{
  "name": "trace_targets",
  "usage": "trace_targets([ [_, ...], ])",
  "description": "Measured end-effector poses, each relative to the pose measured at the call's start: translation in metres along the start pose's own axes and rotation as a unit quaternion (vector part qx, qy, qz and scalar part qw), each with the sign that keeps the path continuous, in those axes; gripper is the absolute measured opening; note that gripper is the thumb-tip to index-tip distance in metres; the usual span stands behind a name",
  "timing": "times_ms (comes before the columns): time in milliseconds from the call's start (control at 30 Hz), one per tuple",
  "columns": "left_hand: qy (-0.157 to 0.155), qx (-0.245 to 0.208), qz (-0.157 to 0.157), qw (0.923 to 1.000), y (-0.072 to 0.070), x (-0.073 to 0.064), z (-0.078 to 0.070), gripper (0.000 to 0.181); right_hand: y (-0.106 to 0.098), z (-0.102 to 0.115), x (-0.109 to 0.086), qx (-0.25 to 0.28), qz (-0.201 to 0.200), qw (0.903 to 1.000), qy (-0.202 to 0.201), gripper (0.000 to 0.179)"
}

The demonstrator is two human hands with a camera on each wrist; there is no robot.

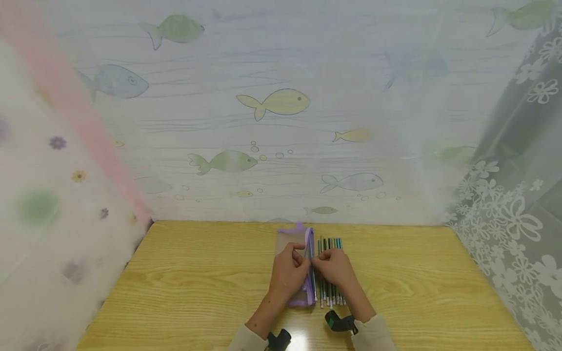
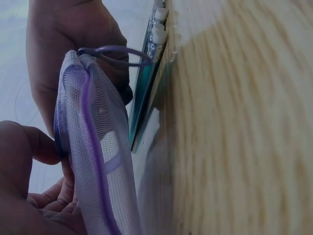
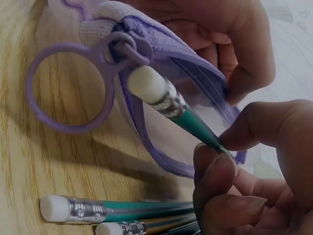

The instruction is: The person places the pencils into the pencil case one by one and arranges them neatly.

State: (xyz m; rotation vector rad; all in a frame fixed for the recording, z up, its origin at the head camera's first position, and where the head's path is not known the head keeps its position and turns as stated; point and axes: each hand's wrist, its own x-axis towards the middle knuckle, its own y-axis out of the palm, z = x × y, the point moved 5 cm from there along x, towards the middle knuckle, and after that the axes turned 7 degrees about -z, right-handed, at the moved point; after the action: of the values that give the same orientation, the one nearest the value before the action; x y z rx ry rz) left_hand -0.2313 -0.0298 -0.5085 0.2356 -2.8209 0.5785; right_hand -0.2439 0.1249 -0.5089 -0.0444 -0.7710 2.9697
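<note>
A mesh zip pouch [image 1: 285, 237] with purple trim lies upright-side on the table, its zipper undone. My left hand [image 1: 287, 275] pinches one edge of the pouch's mouth between thumb and finger, as the left wrist view shows. In my right hand [image 1: 335, 267], thumb and fingertips pinch a green pencil [image 3: 190, 122] with a white eraser. That pencil slants across the pouch's opening, eraser end beside the purple ring pull [image 3: 68, 128]. How much of it is inside, I cannot tell. Several more pencils [image 1: 332, 298] lie side by side under and beside my right hand.
The pouch and pencils rest on a wood-grain table [image 1: 197, 273]. A fish-patterned curtain [image 1: 281, 161] hangs along its back edge, with a flowered sheet [image 1: 61, 195] at left and white floral lace [image 1: 509, 229] at right. Dark wrist cameras [image 1: 338, 321] sit below the hands.
</note>
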Motion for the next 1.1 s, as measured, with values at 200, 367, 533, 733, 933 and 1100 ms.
trace_targets([
  [200, -0.005, -0.002, -0.001, 1.0000, 0.0010, -0.0010, 0.0008, 0.033, 0.0007, -0.0009, -0.0013, 0.020, -0.003, 0.9996, 0.021, 0.017],
  [367, -0.005, -0.011, 0.001, 0.9999, 0.0009, -0.0016, 0.0008, 0.034, 0.0029, -0.0003, -0.0018, 0.034, -0.004, 0.9991, 0.026, 0.016],
  [533, -0.004, -0.015, 0.000, 0.9999, 0.0004, -0.0006, 0.0007, 0.033, 0.0050, 0.0017, -0.0024, 0.035, 0.003, 0.9992, 0.016, 0.016],
  [733, -0.008, -0.010, -0.001, 0.9999, -0.0003, 0.0006, 0.0004, 0.033, 0.0064, 0.0018, -0.0033, 0.033, 0.002, 0.9992, 0.022, 0.016],
  [933, -0.007, -0.012, 0.000, 0.9999, -0.0002, 0.0002, 0.0005, 0.033, 0.0068, 0.0024, -0.0034, 0.045, -0.002, 0.9987, 0.026, 0.016],
  [1100, -0.006, -0.013, 0.002, 0.9999, -0.0006, 0.0002, 0.0010, 0.033, 0.0059, 0.0008, -0.0017, 0.043, 0.000, 0.9987, 0.028, 0.016],
])
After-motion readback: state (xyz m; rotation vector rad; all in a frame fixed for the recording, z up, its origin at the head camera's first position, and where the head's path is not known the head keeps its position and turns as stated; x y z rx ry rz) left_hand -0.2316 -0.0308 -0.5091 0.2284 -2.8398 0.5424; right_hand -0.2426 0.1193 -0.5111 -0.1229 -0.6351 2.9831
